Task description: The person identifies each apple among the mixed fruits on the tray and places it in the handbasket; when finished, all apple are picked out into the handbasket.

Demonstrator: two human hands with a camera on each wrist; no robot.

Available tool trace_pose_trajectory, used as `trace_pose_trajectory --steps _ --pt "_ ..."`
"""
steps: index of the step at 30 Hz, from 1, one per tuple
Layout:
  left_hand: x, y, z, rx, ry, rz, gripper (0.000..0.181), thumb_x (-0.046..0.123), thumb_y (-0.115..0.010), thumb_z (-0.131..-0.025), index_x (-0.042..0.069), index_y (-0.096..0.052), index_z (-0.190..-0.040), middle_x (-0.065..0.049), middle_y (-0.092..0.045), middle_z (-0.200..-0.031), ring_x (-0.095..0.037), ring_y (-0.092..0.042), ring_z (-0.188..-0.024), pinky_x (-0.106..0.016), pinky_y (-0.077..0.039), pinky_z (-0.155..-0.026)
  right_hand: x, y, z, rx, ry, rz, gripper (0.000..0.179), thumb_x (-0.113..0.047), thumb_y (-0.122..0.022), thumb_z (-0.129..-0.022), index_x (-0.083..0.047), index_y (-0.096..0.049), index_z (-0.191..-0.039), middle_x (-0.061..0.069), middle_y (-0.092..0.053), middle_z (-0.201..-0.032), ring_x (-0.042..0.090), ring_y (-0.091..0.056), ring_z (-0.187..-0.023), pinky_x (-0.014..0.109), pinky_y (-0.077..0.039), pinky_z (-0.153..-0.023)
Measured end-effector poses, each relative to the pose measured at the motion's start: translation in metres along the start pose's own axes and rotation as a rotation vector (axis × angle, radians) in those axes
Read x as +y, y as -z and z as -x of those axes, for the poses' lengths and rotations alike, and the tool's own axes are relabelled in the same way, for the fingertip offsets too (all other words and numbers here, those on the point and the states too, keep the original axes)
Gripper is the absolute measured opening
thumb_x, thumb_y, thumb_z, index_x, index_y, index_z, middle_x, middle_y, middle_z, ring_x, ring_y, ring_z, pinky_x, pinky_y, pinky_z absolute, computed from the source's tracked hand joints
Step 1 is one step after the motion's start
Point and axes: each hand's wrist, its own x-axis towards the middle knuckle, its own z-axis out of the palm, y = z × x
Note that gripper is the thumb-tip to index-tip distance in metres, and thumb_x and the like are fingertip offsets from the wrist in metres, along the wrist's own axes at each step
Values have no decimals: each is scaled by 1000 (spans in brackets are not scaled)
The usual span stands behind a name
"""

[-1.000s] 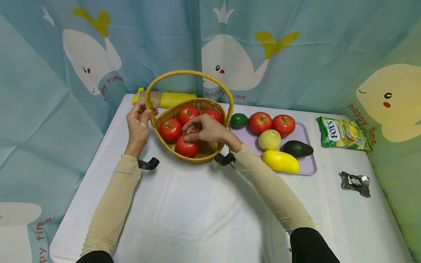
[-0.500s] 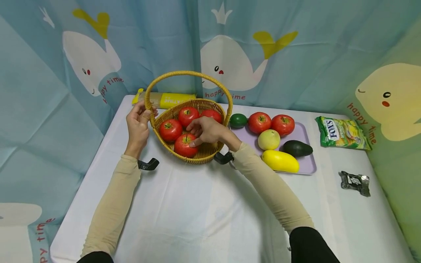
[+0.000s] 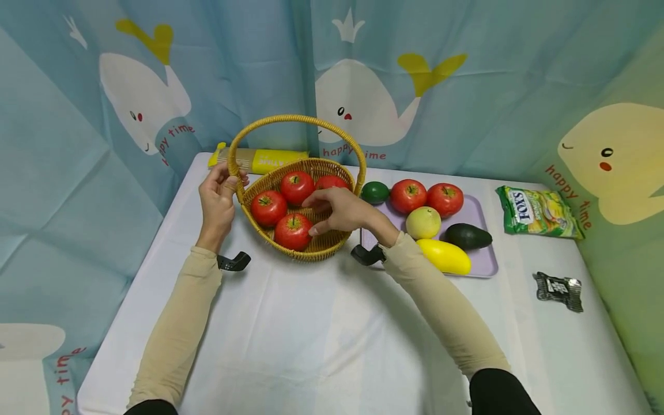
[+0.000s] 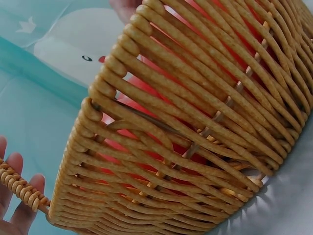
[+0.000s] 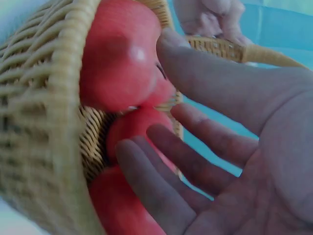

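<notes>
A yellow wicker basket (image 3: 306, 256) with a tall arched handle stands at the back left of the table. Several red apples (image 3: 293, 231) lie inside it. My left hand (image 3: 218, 196) grips the left foot of the handle, and in the left wrist view its fingertips curl round the wrapped handle (image 4: 22, 188). Over the right part of the basket is my right hand (image 3: 350, 210), its thumb and fingers spread apart. In the right wrist view the right palm and fingers (image 5: 161, 186) hold nothing, close above the apples (image 5: 120, 54).
Right of the basket, a lilac tray (image 3: 479, 213) bears two red apples (image 3: 445, 199), a pale round fruit (image 3: 423, 222), an avocado (image 3: 468, 236), a yellow fruit (image 3: 445, 257) and a small green fruit (image 3: 375, 192). A yellow packet (image 3: 280, 160), green candy bag (image 3: 539, 212) and black wrapper (image 3: 558, 291) lie around.
My right hand has drawn slightly right and away from the front apple, its thumb and fingers spreading wider. The left hand has stayed on the basket handle.
</notes>
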Motion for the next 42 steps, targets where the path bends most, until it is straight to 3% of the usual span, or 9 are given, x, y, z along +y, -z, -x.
trace_pose_trajectory --steps 6,10,14,17,22,28,32,36,42 --pt "1 0 0 2 13 -3 19 0 -56 -107 5 -68 -120 -9 -70 -102 -21 -70 -94 -27 -63 -90 8 15 31 9 69 -123 55 -16 -89 -87 -6 -67 -137 13 -69 -138 37 -66 -130 50 -57 -111" --pt "1 0 1 2 13 8 19 -2 -56 -106 -5 -66 -122 -10 -70 -101 -23 -70 -93 -28 -63 -90 14 24 54 42 66 -194 54 -13 -89 -86 -7 -69 -136 10 -71 -136 29 -69 -126 43 -62 -104" --pt "1 0 1 1 17 9 19 -2 -56 -106 1 -68 -121 -8 -70 -101 -20 -70 -93 -27 -63 -90 22 34 74 95 61 -280 53 -8 -88 -86 -6 -69 -135 11 -72 -134 24 -72 -121 36 -65 -97" --pt "2 1 1 -1 20 16 22 -4 -56 -106 8 -69 -119 -8 -70 -101 -19 -70 -93 -27 -63 -90 31 44 88 146 83 -315 51 -4 -88 -85 -5 -71 -133 15 -73 -132 22 -73 -117 34 -66 -92" --pt "1 1 2 -7 4 7 20 -2 -56 -106 7 -69 -119 -9 -70 -102 -18 -70 -94 -27 -63 -90 47 62 111 260 105 -270 47 -1 -87 -85 -6 -73 -129 10 -76 -127 17 -75 -113 30 -65 -93" --pt "2 0 2 -14 6 -13 20 -1 -55 -107 7 -68 -121 -5 -70 -103 -17 -70 -96 -27 -63 -91 69 82 140 415 65 -253 44 -1 -85 -88 -4 -72 -130 11 -75 -129 18 -75 -113 22 -62 -95" --pt "1 0 3 -14 9 -23 20 -1 -55 -107 6 -68 -122 -3 -70 -103 -17 -70 -96 -27 -63 -92 85 91 155 480 44 -268 48 2 -83 -89 0 -68 -135 4 -73 -133 9 -72 -117 20 -60 -98" --pt "0 1 3 -14 10 -27 20 0 -55 -108 6 -68 -122 -3 -71 -103 -18 -70 -96 -27 -63 -92 100 100 167 513 -24 -235 55 -1 -83 -90 -5 -64 -142 -8 -69 -139 4 -66 -123 12 -56 -100" --pt "2 0 2 -4 11 -1 22 -4 -55 -107 7 -69 -120 -7 -71 -102 -18 -71 -95 -27 -63 -91 123 113 179 510 -153 -203 62 -9 -85 -91 -10 -60 -148 -8 -63 -149 3 -59 -130 12 -52 -105"
